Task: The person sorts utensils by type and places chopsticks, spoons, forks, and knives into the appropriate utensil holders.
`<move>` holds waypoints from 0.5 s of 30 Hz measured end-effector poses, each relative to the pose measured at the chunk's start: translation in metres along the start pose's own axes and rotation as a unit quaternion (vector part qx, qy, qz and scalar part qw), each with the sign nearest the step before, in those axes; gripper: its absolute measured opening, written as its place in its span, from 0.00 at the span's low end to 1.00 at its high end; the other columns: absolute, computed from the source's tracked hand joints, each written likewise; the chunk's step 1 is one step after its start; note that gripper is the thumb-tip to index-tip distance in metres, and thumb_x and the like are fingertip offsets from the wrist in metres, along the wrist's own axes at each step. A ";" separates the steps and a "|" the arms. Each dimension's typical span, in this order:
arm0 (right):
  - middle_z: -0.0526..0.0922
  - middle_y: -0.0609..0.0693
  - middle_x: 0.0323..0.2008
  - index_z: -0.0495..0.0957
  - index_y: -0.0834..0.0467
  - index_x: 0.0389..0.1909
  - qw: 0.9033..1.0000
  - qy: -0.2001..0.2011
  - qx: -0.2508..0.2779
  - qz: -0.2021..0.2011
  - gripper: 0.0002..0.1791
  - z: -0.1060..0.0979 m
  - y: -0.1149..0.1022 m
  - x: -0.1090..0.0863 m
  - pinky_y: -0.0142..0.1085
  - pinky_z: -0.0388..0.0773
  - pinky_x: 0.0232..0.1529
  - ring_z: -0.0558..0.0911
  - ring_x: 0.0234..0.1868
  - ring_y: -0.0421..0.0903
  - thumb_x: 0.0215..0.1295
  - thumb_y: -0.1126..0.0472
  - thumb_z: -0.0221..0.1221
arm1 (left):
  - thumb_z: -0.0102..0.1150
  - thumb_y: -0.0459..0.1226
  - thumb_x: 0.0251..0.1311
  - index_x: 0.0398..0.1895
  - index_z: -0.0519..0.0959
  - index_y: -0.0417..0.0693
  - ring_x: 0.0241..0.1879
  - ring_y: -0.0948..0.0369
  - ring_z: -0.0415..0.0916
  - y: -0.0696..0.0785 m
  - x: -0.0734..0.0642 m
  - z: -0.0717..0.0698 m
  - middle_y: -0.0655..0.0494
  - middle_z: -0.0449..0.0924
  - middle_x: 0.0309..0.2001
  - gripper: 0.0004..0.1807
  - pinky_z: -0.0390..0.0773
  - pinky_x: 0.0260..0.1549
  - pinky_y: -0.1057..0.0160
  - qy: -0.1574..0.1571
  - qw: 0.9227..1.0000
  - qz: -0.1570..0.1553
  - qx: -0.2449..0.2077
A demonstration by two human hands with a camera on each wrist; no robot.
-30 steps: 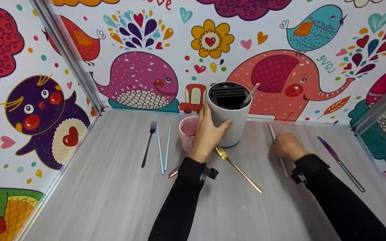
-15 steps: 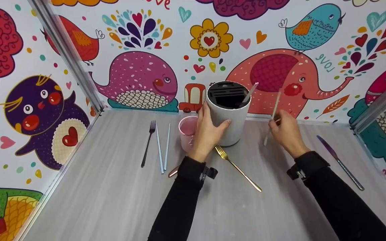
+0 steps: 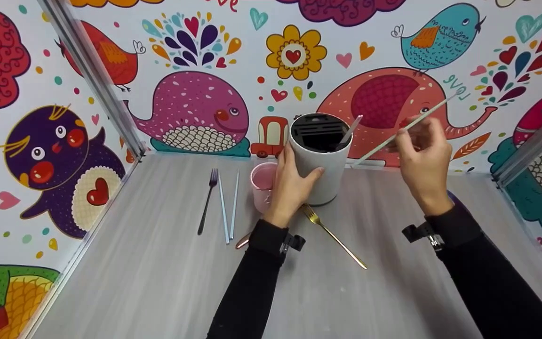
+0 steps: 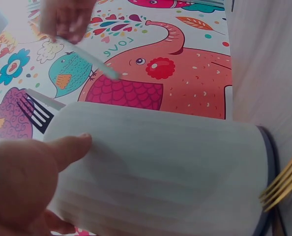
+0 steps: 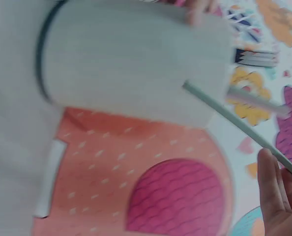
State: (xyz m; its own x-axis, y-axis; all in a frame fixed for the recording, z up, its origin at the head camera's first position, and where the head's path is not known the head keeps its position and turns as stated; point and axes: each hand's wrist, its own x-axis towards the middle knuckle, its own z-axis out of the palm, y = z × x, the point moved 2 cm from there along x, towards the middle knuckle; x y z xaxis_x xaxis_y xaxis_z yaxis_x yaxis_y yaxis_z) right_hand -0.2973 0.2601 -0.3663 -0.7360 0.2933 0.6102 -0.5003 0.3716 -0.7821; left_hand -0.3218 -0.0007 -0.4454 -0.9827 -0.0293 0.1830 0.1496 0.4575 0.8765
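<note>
My left hand grips the side of a white cylindrical utensil holder with a black slotted top, standing upright at the back of the table. A pale chopstick sticks out of its top. In the left wrist view, dark fork tines also poke out beyond its rim. My right hand pinches a pale green chopstick, raised and slanted, right of the holder. Its lower end points toward the holder. The right wrist view shows the same chopstick crossing in front of the holder's wall.
Left of the holder stands a pink cup, partly behind my left hand. A gold fork, a dark fork and two light-blue chopsticks lie on the table. A copper-coloured utensil is half hidden by my left sleeve. Patterned walls surround the table.
My right hand has picked the pale green chopstick up off the table, lifted it and tilted it. The right arm now covers most of the knife at right. My left hand stays on the holder.
</note>
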 end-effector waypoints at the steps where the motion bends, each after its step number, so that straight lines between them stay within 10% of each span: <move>1: 0.88 0.51 0.37 0.80 0.64 0.53 1.000 0.004 0.016 -0.010 0.09 0.001 -0.007 0.001 0.29 0.90 0.40 0.92 0.33 0.43 0.79 0.65 0.61 | 0.78 0.50 0.66 0.92 0.49 0.48 0.86 0.49 0.61 0.000 0.000 0.000 0.43 0.57 0.89 0.60 0.62 0.87 0.47 0.002 1.000 0.003 -0.002; 15: 0.89 0.55 0.43 0.83 0.62 0.54 0.994 0.003 0.040 -0.103 0.08 0.015 -0.040 0.012 0.33 0.92 0.42 0.94 0.37 0.46 0.80 0.65 0.63 | 0.79 0.47 0.66 0.92 0.49 0.50 0.86 0.48 0.61 0.000 0.001 0.000 0.43 0.56 0.88 0.60 0.61 0.86 0.44 -0.003 1.000 0.006 -0.020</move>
State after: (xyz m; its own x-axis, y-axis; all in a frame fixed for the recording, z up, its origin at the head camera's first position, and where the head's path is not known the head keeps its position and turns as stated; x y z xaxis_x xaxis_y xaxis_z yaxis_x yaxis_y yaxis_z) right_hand -0.2929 0.2353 -0.3297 -0.6114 0.2230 0.7593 -0.6751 0.3536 -0.6475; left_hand -0.3226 -0.0010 -0.4456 -0.9814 -0.0196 0.1911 0.1652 0.4210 0.8919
